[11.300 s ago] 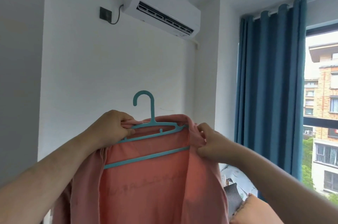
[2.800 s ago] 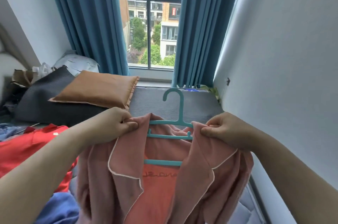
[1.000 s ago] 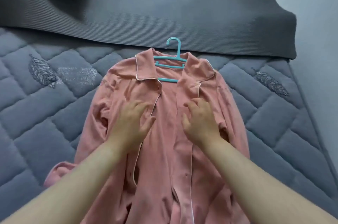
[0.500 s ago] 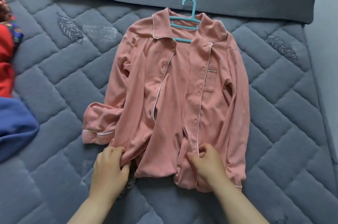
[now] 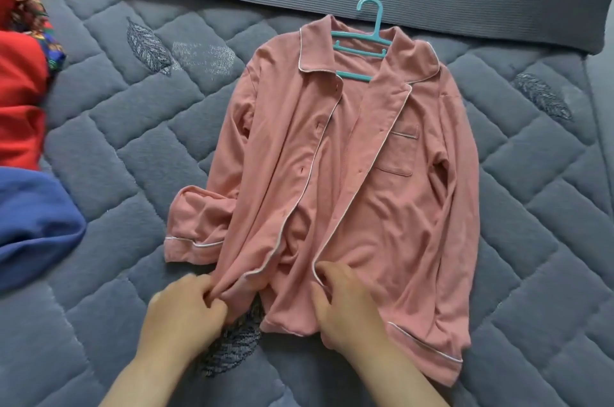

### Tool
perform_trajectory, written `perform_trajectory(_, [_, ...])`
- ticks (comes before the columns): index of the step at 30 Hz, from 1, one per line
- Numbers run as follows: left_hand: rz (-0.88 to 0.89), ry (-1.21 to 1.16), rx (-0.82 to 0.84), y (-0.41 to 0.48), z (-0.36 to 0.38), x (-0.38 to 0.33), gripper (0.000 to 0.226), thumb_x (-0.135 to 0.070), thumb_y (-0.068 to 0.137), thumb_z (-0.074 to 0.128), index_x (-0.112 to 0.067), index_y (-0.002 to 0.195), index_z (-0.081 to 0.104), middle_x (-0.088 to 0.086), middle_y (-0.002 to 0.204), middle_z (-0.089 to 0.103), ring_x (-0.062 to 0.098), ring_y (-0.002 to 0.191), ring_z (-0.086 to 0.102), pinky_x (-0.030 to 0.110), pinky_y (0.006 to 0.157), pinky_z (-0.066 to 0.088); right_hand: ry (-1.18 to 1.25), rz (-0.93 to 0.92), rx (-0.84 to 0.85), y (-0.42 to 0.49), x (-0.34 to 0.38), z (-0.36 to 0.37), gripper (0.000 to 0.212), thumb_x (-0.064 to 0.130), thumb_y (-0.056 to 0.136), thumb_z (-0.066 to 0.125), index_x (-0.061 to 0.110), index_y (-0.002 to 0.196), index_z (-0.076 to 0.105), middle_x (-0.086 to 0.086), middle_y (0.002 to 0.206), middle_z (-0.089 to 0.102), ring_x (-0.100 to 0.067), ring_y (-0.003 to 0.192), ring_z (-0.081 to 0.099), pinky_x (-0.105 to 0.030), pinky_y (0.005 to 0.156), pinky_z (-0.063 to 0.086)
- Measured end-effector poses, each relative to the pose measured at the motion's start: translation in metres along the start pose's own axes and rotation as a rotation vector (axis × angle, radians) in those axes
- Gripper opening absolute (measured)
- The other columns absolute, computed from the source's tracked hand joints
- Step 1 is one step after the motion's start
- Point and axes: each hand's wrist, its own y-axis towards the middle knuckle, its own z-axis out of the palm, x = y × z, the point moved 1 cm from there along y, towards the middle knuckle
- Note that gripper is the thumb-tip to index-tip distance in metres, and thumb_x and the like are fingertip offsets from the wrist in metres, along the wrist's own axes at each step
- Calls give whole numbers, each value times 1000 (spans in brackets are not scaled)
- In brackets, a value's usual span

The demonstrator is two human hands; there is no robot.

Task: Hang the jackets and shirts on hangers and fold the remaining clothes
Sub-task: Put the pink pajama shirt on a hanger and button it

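Head view: pink shirt [image 5: 382, 190] on hanger [image 5: 355, 76], laid on bed; left grip [image 5: 186, 310] + right grip [image 5: 345, 313] pinch its hem; red garment [image 5: 20, 100], blue garment [image 5: 33, 223] left of grips pending, prob more

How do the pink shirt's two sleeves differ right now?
The bunched sleeve, by the blue cloth, is bent, cuff turned sideways; the pocket-side sleeve lies straight along the pink shirt, cuff by the hem. Both cuffs have white piping.
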Motion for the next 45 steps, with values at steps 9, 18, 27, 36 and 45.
perform_trajectory(9, [392, -78, -36, 10, 27, -29, 22, -36, 75, 68, -23, 86, 54, -8, 88, 49, 18, 86, 51, 35, 68, 44, 199, 145, 65, 17, 0, 17, 28, 13, 83, 63, 26, 107, 66, 15, 89, 67, 2, 82, 61, -7, 74, 40])
perform_trajectory(18, [207, -626, 252, -24, 36, -32, 37, -5, 77, 67, -36, 93, 57, -13, 91, 64, -3, 77, 60, 12, 70, 46, 143, 155, 325, -29, -9, 16, 53, 35, 75, 57, 36, 128, 54, 19, 124, 59, 5, 108, 57, -17, 98, 42])
perform_trajectory(27, [216, -453, 82, -26, 43, -11, 37, -3, 80, 67, -39, 75, 56, -13, 82, 62, -2, 81, 57, 4, 69, 38, 163, 208, 11, -30, -22, 17, 32, 4, 86, 55, 19, 108, 72, 9, 97, 69, -7, 84, 62, -14, 84, 45])
perform_trajectory(36, [258, -266, 81, 23, 46, -68, 12, -35, 78, 62, -23, 76, 60, -9, 79, 62, 13, 80, 58, 30, 70, 46, -145, 9, 25, 17, -8, 19, 25, 28, 88, 60, 26, 113, 63, 0, 109, 58, -22, 103, 57, -35, 84, 46])
perform_trajectory(45, [137, -311, 62, 23, 54, -63, 18, -28, 82, 61, -23, 65, 56, -10, 68, 60, 9, 70, 56, 27, 60, 41, -68, -75, -46, 29, -11, 20, 10, 17, 80, 61, 19, 73, 54, 4, 75, 56, -18, 73, 53, -33, 65, 41])
